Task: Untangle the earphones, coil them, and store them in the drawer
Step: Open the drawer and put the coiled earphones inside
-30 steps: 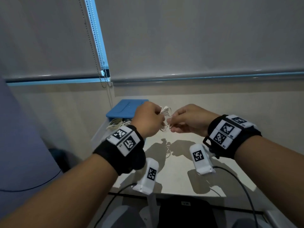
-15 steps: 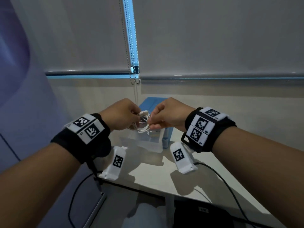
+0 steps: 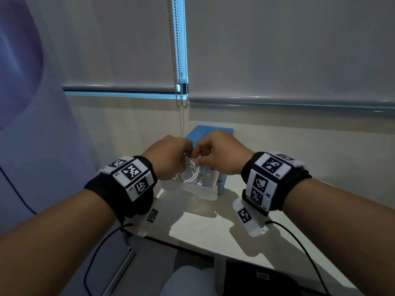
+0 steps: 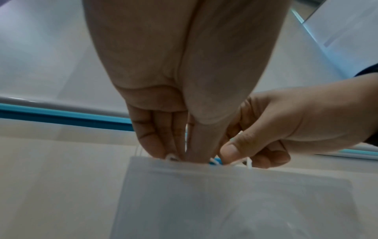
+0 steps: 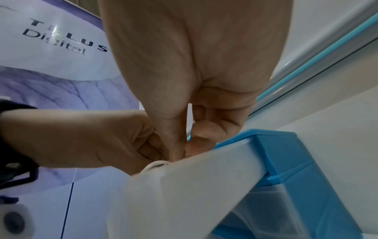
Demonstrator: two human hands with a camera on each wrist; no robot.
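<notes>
A coil of white earphones (image 3: 192, 175) hangs just over the open translucent drawer (image 3: 205, 194), which is pulled out of a blue drawer unit (image 3: 208, 132) at the table's back left. My left hand (image 3: 171, 159) pinches the coil from the left and my right hand (image 3: 215, 154) pinches it from the right, fingertips nearly touching. In the left wrist view my left fingertips (image 4: 161, 150) hold a white loop (image 4: 170, 157) at the drawer's front rim (image 4: 204, 166). In the right wrist view the cord (image 5: 157, 165) shows at the drawer's edge (image 5: 204, 163).
The white table (image 3: 213, 229) has its front edge close to me. Bead chains (image 3: 180, 60) hang from the roller blinds behind the drawer unit. A purple banner (image 3: 32, 124) stands at the left. Black cables run from both wrist cameras.
Both hands carried the coiled earphones left and down, from above the table to just over the open drawer. The head view swung left with them.
</notes>
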